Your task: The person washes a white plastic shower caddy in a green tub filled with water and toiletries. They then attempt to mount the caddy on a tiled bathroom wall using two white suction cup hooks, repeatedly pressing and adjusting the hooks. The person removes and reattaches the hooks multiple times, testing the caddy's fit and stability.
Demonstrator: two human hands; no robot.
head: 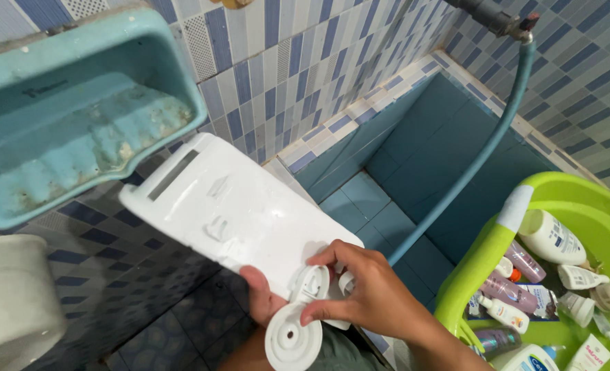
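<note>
At the far left the toilet bowl shows only its rim, and above it the teal tank on the tiled wall stands open, its stained inside bare. The white lid is off the tank — held in the air below and to the right of it, underside up, with molded ribs and a slot showing.

Its long axis runs on a slant, the slotted end toward the tank at upper left and the near end toward the person at lower right. The left hand grasps that near end from beneath. The right hand pinches the round white button fitting at the lid's edge (it seems partly freed and tilted outward — whether it is wholly loose I cannot tell).

Right of the hands a teal hose drops into the empty tiled basin. At the right edge a green tub holds bottles.
</note>
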